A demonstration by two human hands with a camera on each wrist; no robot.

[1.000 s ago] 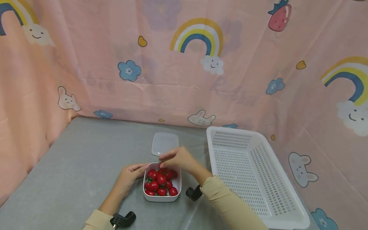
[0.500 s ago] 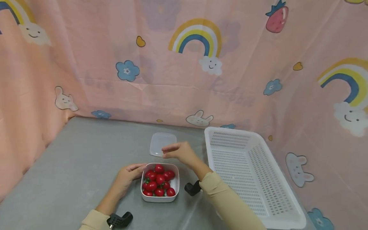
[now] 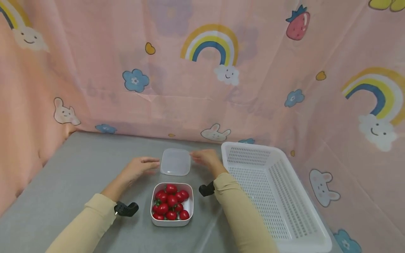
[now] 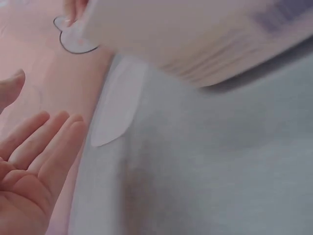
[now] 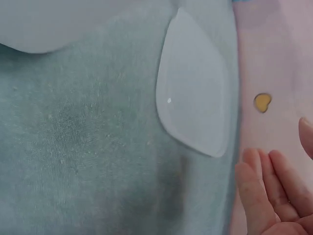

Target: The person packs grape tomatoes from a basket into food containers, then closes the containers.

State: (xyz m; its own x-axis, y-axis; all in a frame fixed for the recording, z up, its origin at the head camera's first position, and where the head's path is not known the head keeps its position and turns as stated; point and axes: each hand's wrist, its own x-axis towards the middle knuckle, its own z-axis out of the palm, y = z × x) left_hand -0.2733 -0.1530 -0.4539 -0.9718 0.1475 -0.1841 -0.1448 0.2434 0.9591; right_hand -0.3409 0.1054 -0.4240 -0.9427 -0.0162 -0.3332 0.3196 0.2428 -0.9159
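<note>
A translucent square lid [image 3: 175, 162] lies flat on the grey table beyond a white square container [image 3: 171, 223] filled with small red cherry tomatoes [image 3: 172, 200], some with green stems. My left hand [image 3: 139, 169] is at the lid's left side, fingertips close to its edge. On the opposite side my right hand [image 3: 205, 158] has its fingertips right at the lid's right edge. Both hands hold nothing. In the left wrist view the left fingers [image 4: 54, 142] are straight, with the thumb apart. The right wrist view shows relaxed fingers [image 5: 281, 186] and the lid [image 5: 193, 88] lying flat.
A large white perforated basket [image 3: 226, 154] stands on the right of the table, close beside the right forearm. Pink patterned cloth [image 3: 177, 109] hangs behind and along both sides. A black wrist camera mount [image 3: 126, 209] sticks out below the left wrist.
The right hand has let go of a cherry tomato in the container and moved up to the lid's right edge. The left hand has left the container's rim and moved to the lid's left side.
</note>
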